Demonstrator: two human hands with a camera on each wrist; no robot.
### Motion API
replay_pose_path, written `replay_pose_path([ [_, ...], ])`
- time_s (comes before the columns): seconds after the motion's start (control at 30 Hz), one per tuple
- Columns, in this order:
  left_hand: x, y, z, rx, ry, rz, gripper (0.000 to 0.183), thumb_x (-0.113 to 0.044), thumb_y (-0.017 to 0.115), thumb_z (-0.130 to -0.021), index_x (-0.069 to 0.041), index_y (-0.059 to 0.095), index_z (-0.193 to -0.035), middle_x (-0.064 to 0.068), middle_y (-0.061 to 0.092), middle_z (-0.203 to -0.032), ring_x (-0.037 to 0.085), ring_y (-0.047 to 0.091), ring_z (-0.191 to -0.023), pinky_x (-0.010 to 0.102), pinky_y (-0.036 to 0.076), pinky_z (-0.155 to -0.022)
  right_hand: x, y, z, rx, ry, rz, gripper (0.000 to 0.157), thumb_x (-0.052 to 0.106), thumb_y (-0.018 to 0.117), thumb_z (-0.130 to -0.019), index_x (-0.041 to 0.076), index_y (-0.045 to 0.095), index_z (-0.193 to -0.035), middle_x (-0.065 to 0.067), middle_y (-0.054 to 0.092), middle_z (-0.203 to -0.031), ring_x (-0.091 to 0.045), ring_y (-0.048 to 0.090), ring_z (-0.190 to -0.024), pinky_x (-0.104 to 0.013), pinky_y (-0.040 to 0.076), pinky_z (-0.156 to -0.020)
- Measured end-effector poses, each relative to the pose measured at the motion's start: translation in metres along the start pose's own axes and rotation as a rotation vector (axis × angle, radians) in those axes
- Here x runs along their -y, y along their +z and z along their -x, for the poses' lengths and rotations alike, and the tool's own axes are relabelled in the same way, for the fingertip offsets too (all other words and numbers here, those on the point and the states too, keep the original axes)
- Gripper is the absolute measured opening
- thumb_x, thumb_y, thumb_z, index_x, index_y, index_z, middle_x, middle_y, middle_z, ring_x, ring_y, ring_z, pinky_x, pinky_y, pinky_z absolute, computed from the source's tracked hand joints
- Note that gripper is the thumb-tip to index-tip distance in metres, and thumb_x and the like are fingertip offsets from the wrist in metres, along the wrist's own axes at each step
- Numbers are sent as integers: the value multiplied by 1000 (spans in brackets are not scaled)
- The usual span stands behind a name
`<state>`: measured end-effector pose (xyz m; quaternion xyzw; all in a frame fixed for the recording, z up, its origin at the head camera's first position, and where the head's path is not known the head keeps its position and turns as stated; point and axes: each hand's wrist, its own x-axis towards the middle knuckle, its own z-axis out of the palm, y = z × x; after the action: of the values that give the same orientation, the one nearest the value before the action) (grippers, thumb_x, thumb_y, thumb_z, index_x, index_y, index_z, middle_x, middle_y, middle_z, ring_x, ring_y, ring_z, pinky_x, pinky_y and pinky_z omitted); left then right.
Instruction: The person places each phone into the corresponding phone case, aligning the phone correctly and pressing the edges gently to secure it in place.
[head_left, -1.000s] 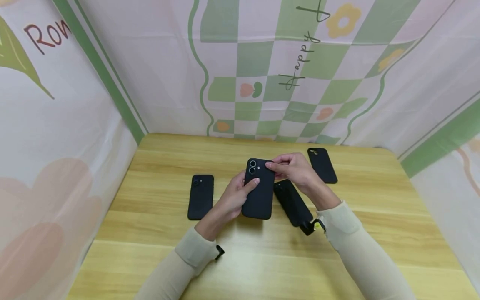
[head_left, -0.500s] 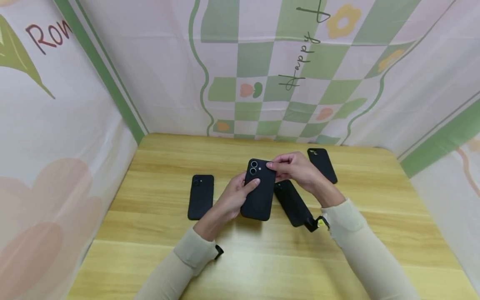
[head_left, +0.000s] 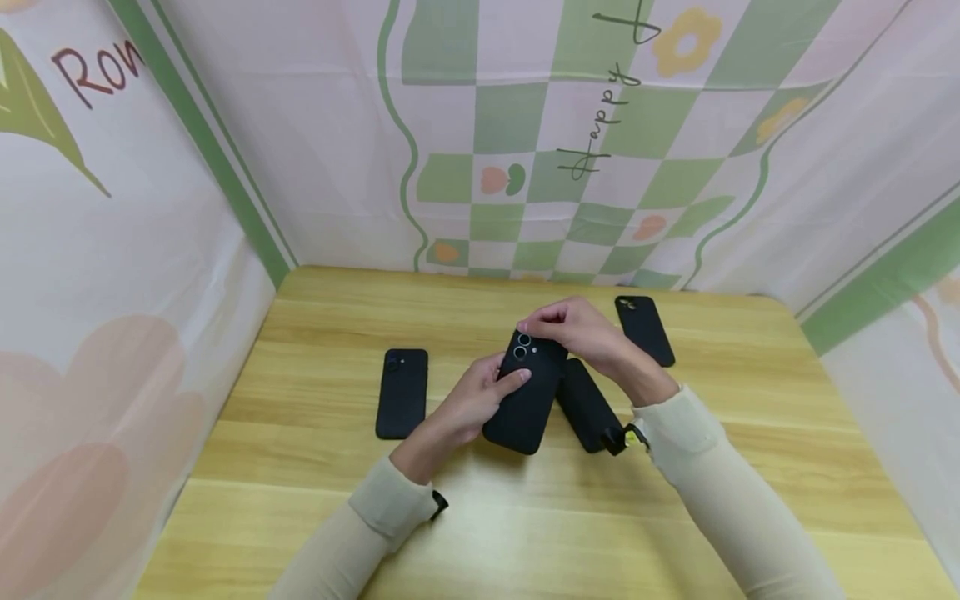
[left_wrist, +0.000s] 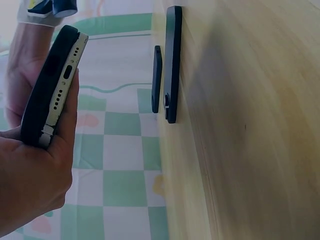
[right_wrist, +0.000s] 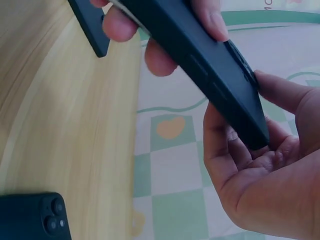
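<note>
Over the middle of the table, my left hand (head_left: 471, 396) grips a phone in a black case (head_left: 525, 412) by its long side, thumb across the back. Two ringed lenses show near the phone's top. My right hand (head_left: 585, 333) pinches the top end, its thumb beside the lenses and its other fingers underneath in the right wrist view. That view shows the case's dark side wall (right_wrist: 200, 65) with raised buttons. In the left wrist view, the phone's pale bottom edge (left_wrist: 61, 85), with charging port and speaker holes, is exposed beside the black case.
One black phone (head_left: 402, 396) lies to the left on the wooden table (head_left: 300, 483). Another dark phone (head_left: 588, 412) lies slanted under the right wrist, partly covered. Farther back right is a black phone case (head_left: 647, 332) with camera cut-outs. A patterned cloth (head_left: 510, 117) hangs behind.
The held phone has tilted, its top swinging right and its bottom moving slightly down. My right hand has shifted left along the top edge toward the lenses.
</note>
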<state>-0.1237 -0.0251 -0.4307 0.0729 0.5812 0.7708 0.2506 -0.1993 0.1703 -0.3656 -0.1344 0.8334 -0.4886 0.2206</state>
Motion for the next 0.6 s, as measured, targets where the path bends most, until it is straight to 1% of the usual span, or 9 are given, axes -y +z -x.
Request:
replay_pose_path([
  [0.1, 0, 0, 0, 3, 3, -14, 35, -13, 51, -113, 1, 56, -145, 20, 73, -121, 21, 74, -97, 37, 64, -82, 3, 2, 0, 12, -7, 58, 27, 17, 62, -108, -1, 77, -123, -15, 74, -125, -23, 66, -115, -24, 56, -86],
  [0.23, 1, -1, 1, 10, 3, -28, 36, -13, 51, -113, 1, 56, -146, 20, 73, -123, 21, 74, -98, 37, 64, -83, 5, 5, -2, 33, -24, 110, 26, 13, 59, -109, -3, 76, -119, -17, 73, -121, -27, 65, -114, -27, 54, -89],
  [0.33, 1, 0, 1, 9, 5, -33, 37, -12, 51, -113, 1, 54, -147, 21, 72, -125, 22, 74, -101, 37, 64, -85, 5, 6, -2, 30, -14, 80, 25, 11, 59, -109, -5, 75, -119, -18, 73, -122, -26, 65, -114, -27, 53, -91],
  [0.43, 1, 0, 1, -11, 15, -42, 38, -12, 52, -113, 0, 54, -148, 21, 72, -127, 23, 73, -104, 38, 64, -87, 4, 7, -1, -1, -4, 37, 27, 15, 62, -108, -3, 76, -121, -17, 73, -124, -23, 66, -112, -25, 54, -88],
  [0.6, -3, 0, 2, -63, 23, -33, 36, -13, 53, -113, -1, 55, -146, 20, 72, -126, 25, 73, -106, 40, 63, -88, 2, 7, 3, -74, -8, 4, 30, 27, 70, -105, 2, 79, -119, -9, 77, -114, -18, 68, -97, -26, 57, -81],
])
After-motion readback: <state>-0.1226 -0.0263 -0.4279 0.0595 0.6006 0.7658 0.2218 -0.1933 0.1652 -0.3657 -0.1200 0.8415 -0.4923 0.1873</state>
